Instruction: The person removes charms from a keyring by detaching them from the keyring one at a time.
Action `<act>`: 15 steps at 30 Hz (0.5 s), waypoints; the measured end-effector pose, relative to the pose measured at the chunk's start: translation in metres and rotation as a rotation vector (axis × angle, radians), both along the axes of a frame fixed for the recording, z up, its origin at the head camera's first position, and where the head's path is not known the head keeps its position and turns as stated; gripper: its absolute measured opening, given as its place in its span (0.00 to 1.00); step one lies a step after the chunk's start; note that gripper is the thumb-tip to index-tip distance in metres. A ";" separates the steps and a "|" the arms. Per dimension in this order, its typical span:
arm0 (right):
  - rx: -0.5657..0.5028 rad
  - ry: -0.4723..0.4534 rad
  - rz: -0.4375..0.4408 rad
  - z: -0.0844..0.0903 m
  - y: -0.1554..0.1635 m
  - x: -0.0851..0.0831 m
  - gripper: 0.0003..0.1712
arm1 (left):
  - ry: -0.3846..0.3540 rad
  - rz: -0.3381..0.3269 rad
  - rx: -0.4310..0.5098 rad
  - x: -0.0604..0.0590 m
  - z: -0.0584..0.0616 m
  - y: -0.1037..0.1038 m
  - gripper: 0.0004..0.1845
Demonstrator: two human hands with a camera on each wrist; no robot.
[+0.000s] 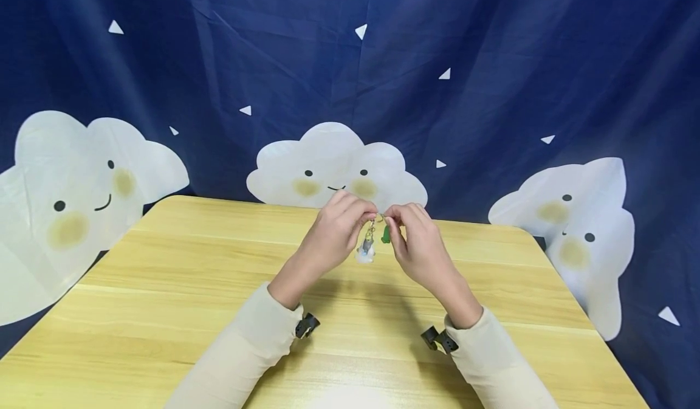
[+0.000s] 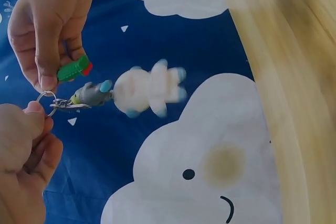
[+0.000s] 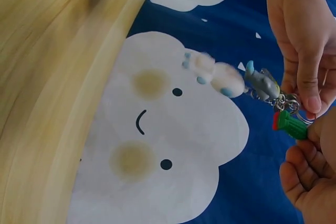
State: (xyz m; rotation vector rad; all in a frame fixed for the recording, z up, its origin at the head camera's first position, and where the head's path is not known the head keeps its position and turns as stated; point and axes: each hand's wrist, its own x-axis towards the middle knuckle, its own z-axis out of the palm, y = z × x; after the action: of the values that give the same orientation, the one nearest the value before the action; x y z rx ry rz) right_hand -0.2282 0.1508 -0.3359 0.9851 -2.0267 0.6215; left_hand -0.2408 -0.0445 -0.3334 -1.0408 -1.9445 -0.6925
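Observation:
In the head view my left hand (image 1: pixel 333 230) and right hand (image 1: pixel 418 242) meet above the table. A metal key ring (image 2: pixel 47 98) sits between their fingertips. My left thumb and finger pinch one side of it. My right fingertips pinch at the top of a small green charm (image 3: pixel 291 125) with a red end, right against the ring; the exact contact is hidden. From the ring hang short chains with a grey figure charm (image 2: pixel 94 94) and a white doll charm (image 2: pixel 149 88) with blue tips, the latter blurred.
The wooden table (image 1: pixel 219 312) extends below both hands, its far edge close to a dark blue curtain (image 1: pixel 306 50) printed with white clouds and triangles. Black camera mounts (image 1: pixel 307 325) sit at both sleeve cuffs.

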 end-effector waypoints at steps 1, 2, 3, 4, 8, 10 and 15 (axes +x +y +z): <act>0.003 0.007 0.002 -0.001 0.000 -0.001 0.07 | 0.034 0.026 -0.035 0.001 0.000 0.000 0.02; 0.006 0.015 0.003 -0.001 0.000 -0.001 0.07 | 0.064 0.050 -0.066 0.001 0.000 0.000 0.02; 0.007 0.020 0.004 -0.002 0.000 -0.002 0.07 | 0.089 0.073 -0.093 0.002 0.000 0.000 0.02; 0.009 0.025 0.003 -0.002 0.000 -0.002 0.07 | 0.107 0.089 -0.114 0.002 -0.001 0.001 0.02; 0.008 0.027 -0.012 -0.003 0.000 -0.003 0.06 | 0.046 0.065 -0.084 0.000 -0.004 0.002 0.03; 0.003 0.015 -0.023 -0.002 0.001 -0.002 0.05 | -0.038 0.012 -0.011 -0.001 -0.005 0.003 0.03; -0.017 -0.007 -0.038 0.000 0.001 -0.001 0.04 | -0.239 -0.069 0.143 -0.005 -0.008 0.003 0.05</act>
State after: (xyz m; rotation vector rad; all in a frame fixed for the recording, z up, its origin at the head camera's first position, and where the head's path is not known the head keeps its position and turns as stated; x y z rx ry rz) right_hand -0.2290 0.1522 -0.3354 0.9333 -2.0389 0.6217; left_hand -0.2460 -0.0414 -0.3419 -0.9761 -2.0327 -1.0194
